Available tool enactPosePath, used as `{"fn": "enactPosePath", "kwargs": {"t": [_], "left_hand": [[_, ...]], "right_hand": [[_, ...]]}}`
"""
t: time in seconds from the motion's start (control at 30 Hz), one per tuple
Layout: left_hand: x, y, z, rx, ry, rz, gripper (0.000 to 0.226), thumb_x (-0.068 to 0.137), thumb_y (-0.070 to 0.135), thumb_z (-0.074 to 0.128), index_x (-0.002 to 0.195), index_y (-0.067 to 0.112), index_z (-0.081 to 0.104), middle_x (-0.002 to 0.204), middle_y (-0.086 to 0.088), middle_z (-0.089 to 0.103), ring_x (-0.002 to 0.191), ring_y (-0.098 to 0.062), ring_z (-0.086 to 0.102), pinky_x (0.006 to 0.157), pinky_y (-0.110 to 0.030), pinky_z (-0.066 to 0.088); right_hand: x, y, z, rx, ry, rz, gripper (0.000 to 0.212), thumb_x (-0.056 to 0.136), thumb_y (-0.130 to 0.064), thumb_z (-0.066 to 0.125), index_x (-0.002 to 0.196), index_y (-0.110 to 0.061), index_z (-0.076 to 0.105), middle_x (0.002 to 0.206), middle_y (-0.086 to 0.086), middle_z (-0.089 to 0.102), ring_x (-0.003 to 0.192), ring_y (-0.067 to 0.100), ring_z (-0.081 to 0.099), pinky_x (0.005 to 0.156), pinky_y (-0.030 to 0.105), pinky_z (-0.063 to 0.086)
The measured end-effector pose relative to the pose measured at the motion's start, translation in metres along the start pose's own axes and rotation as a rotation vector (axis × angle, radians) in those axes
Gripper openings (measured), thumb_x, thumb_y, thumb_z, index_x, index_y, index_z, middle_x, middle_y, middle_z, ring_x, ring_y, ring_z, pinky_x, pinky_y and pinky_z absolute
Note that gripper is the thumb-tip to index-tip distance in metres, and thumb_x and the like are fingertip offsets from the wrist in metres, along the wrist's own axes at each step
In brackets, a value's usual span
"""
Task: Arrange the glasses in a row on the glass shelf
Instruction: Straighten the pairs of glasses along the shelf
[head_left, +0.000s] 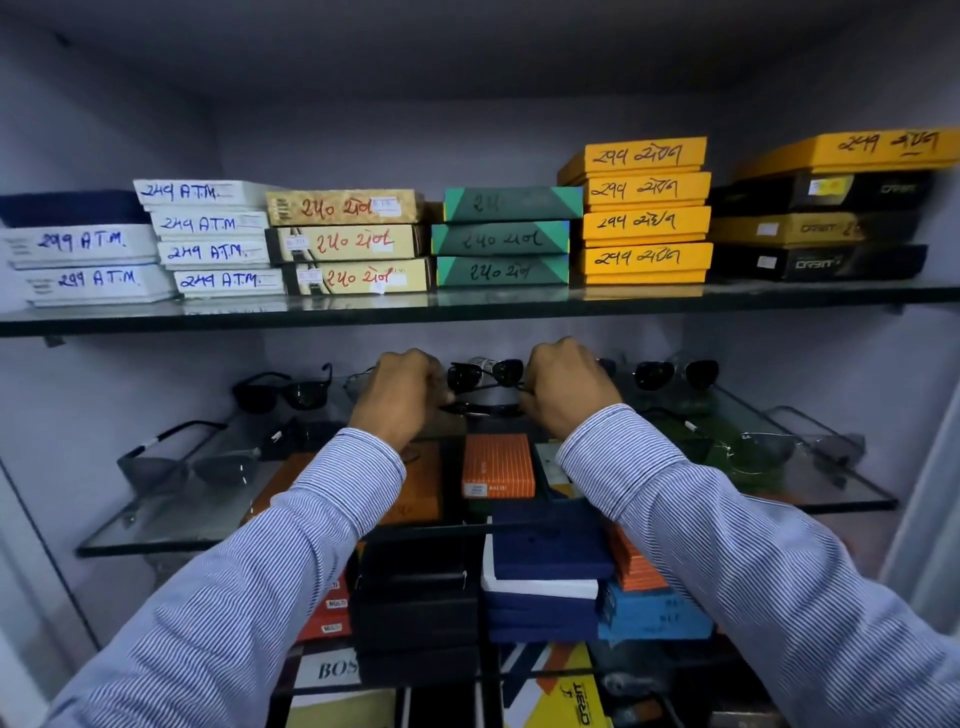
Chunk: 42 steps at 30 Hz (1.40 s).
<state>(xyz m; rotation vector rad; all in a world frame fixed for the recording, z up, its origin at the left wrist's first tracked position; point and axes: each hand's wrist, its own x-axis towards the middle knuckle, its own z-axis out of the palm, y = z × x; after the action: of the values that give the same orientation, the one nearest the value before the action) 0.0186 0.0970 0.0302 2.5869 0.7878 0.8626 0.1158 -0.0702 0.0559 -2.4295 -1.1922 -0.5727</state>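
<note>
Left hand (402, 397) and right hand (563, 387) both closed on dark sunglasses (485, 375), one hand per side, over glass shelf (156, 535), other sunglasses (283, 389) alongside

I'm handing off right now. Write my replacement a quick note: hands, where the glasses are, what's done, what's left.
Left hand and right hand: both closed, gripping one dark pair at its ends, low over the middle of the glass shelf.
Back row so far: three dark pairs, left, centre, right.
Loose in front: pair at left, pairs at right.
Left: set the held pair down, then line up the loose ones.
</note>
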Motion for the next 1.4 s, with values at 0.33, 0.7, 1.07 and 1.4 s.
{"fn": "enactPosePath", "kwargs": {"t": [0.33,0.7,1.07,1.4], "left_hand": [[0.000,0.018,-0.001,-0.079,0.022,-0.055,0.020,0.070,0.024,0.092,0.085,0.015,0.082,0.098,-0.006,0.075,0.085,-0.019,0.072,0.090,-0.037,0.062],[-0.002,0.019,-0.003,-0.048,-0.153,-0.255,0.028,0.064,0.013,0.094,0.090,0.009,0.082,0.107,-0.010,0.078,0.103,-0.026,0.072,0.090,-0.028,0.055],[-0.007,0.027,-0.003,0.053,-0.192,-0.210,0.047,0.066,0.020,0.092,0.107,0.007,0.072,0.111,-0.015,0.074,0.104,-0.034,0.069,0.092,-0.048,0.060],[-0.005,-0.010,-0.045,-0.133,0.022,-0.158,0.014,0.084,0.023,0.082,0.087,0.009,0.079,0.092,-0.009,0.076,0.070,-0.019,0.071,0.064,-0.025,0.060]], "right_hand": [[0.014,0.025,0.001,0.241,-0.072,0.195,0.009,0.071,-0.015,0.081,0.072,-0.006,0.078,0.075,0.009,0.074,0.065,0.020,0.069,0.066,0.029,0.061],[0.016,0.023,-0.003,0.297,-0.344,0.417,0.025,0.066,-0.015,0.085,0.086,-0.003,0.076,0.069,0.009,0.076,0.062,0.020,0.074,0.065,0.033,0.063],[0.016,0.012,0.000,0.078,-0.326,0.367,0.052,0.070,-0.023,0.086,0.113,-0.004,0.064,0.109,0.014,0.065,0.097,0.029,0.066,0.067,0.027,0.048],[0.029,-0.027,0.003,0.061,-0.105,0.184,0.023,0.074,-0.021,0.079,0.088,-0.007,0.069,0.093,0.012,0.063,0.087,0.032,0.067,0.073,0.035,0.058]]}}
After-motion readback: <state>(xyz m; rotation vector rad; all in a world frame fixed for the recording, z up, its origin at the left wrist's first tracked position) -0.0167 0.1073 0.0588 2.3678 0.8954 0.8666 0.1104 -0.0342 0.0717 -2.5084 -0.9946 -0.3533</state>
